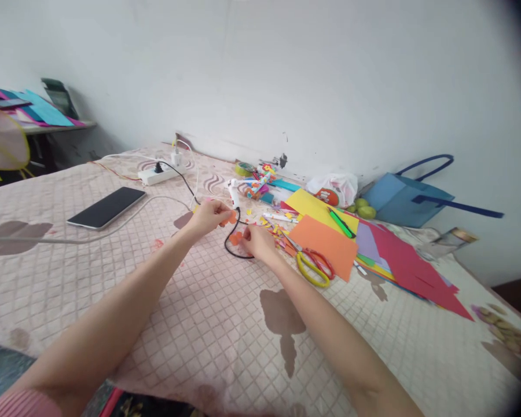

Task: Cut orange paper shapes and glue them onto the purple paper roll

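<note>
My left hand (211,216) is closed, its fingertips pinching a small orange paper piece (230,218). Just right of it and slightly nearer, my right hand (259,243) is closed at another orange paper piece (235,238). A white glue gun (233,194) with a black cable stands behind the hands. The black cable (229,250) loops around beside my right hand. Paper scraps (282,234) lie to the right, by scissors with yellow handles (312,271) and scissors with red handles (325,263).
A dark tablet (107,207) and a white power strip (160,174) lie to the left, with cables crossing the cloth. Orange paper (325,243), yellow paper (304,205), red paper (412,260) and a green cutter (341,223) lie right. A blue bag (403,197) stands behind.
</note>
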`<state>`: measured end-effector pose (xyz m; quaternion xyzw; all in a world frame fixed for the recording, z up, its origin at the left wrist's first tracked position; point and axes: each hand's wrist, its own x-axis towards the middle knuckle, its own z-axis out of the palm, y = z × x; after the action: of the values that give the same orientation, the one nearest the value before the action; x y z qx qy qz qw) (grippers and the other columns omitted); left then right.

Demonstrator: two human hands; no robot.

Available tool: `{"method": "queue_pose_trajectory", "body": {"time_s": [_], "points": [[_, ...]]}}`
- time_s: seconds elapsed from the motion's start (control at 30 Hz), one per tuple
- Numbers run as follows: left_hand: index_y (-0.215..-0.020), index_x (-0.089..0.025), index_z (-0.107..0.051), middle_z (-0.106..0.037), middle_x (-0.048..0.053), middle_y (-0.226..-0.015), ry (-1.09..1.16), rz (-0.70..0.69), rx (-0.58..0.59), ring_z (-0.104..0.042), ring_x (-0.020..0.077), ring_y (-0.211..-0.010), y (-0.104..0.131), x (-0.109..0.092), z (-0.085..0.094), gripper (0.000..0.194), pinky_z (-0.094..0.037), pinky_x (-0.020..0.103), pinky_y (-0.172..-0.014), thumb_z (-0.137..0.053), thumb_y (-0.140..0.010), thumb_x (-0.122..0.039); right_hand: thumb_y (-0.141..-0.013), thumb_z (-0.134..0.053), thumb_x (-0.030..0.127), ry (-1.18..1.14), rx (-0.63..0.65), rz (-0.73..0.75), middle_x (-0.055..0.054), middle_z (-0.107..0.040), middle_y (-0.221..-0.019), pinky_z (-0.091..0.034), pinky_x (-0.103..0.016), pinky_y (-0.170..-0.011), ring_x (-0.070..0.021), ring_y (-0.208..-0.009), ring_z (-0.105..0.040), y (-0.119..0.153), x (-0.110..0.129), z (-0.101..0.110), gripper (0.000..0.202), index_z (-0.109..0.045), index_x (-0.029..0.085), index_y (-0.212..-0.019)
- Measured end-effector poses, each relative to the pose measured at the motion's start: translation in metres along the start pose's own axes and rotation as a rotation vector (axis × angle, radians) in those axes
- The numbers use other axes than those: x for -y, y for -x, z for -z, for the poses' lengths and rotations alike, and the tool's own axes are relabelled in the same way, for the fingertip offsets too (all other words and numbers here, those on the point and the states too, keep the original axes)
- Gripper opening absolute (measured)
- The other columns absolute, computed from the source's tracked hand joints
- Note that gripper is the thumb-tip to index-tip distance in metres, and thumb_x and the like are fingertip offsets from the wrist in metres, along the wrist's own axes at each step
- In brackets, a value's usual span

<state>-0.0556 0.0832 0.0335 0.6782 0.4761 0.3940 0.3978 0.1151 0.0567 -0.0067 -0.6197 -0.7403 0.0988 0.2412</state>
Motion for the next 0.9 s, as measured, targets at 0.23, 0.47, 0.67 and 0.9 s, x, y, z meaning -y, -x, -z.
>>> {"method": "queue_pose_trajectory", "body": {"time_s": [0.23, 0.47, 0.67, 0.9], "points": [[-0.071, -0.013, -0.058, -0.059, 0.000, -0.059, 0.114, 0.037, 0.101, -0.052, 0.0073, -0.051, 0.003, -0.002, -0.012, 0.013, -0.040, 0.017, -0.045, -0.060, -0.071, -0.026, -0.079, -0.048, 0.026, -0.192, -0.055, 0.032, 0.000, -0.060, -0.067, -0.039, -0.024, -0.055, -0.0129, -0.058, -0.053, 0.021, -0.014, 0.021, 0.011, -0.055, 0.019, -0.078], [-0.075, -0.013, -0.058, -0.063, 0.002, -0.065, 0.199, 0.038, 0.193, -0.058, 0.0089, -0.057, 0.014, -0.002, -0.036, 0.016, -0.045, 0.018, -0.051, -0.061, -0.073, -0.029, -0.078, -0.053, 0.037, -0.732, -0.045, -0.011, 0.001, -0.056, -0.065, -0.039, -0.023, -0.046, -0.0104, -0.050, -0.048, 0.052, -0.020, 0.048, 0.018, -0.057, 0.019, -0.076], [-0.079, -0.012, -0.059, -0.064, 0.002, -0.068, 0.335, 0.067, 0.358, -0.059, 0.0087, -0.059, 0.023, -0.010, -0.048, 0.019, -0.049, 0.021, -0.058, -0.060, -0.074, -0.031, -0.073, -0.060, 0.031, -0.710, -0.106, 0.034, -0.002, -0.061, -0.072, -0.044, -0.026, -0.059, -0.0148, -0.065, -0.056, 0.054, -0.003, 0.043, 0.013, -0.060, 0.018, -0.073], [-0.079, -0.012, -0.059, -0.065, 0.003, -0.068, 0.367, 0.069, 0.469, -0.060, 0.0096, -0.060, 0.027, -0.011, -0.047, 0.026, -0.048, 0.021, -0.058, -0.066, -0.069, -0.035, -0.071, -0.062, 0.032, -0.663, -0.110, -0.022, -0.001, -0.059, -0.066, -0.043, -0.026, -0.057, -0.0141, -0.060, -0.053, 0.056, -0.009, 0.039, 0.015, -0.058, 0.017, -0.070]]}}
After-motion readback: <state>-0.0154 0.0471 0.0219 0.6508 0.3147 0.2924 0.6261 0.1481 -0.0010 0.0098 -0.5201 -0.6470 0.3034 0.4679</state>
